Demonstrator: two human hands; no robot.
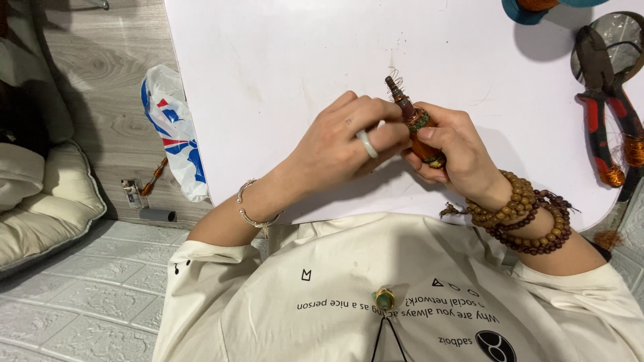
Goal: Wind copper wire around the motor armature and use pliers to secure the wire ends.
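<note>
Single view only, worn on the head, looking steeply down over the chest and along both forearms. Close in: cream shirt front filling the bottom edge, left hand (345,144) and right hand (456,151) meeting near the middle of the frame. Facing forward across the white surface (282,60), which runs from the chest to the top edge. Grey floor (80,302) and a cushion (40,201) caught at the left side, pliers (604,127) cut near the right edge. No second view, so no shared part.
</note>
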